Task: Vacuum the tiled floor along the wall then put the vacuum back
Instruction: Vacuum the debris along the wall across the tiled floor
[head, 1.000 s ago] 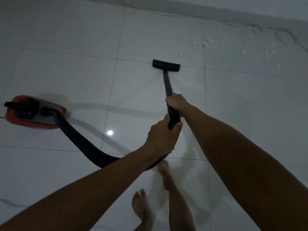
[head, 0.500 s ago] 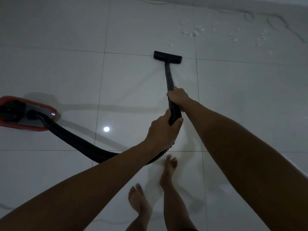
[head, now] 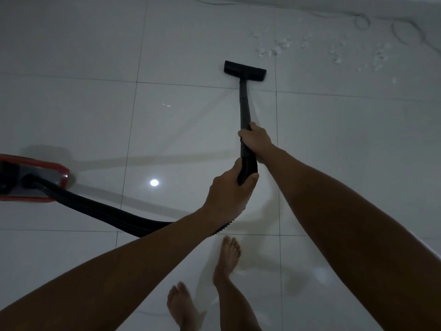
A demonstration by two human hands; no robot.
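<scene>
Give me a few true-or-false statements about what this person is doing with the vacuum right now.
1. Both hands grip the vacuum. True: the right hand holds the wand, the left hand the hose end.
2. The nozzle sits on the white crumbs. False: the crumbs lie beyond it, nearer the wall.
3. The vacuum body is red, at the person's left. True.
4. The person wears shoes. False: both feet are bare.

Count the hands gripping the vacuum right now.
2. The right hand grips the black wand farther down; the left hand holds the ribbed hose end just behind it.
</scene>
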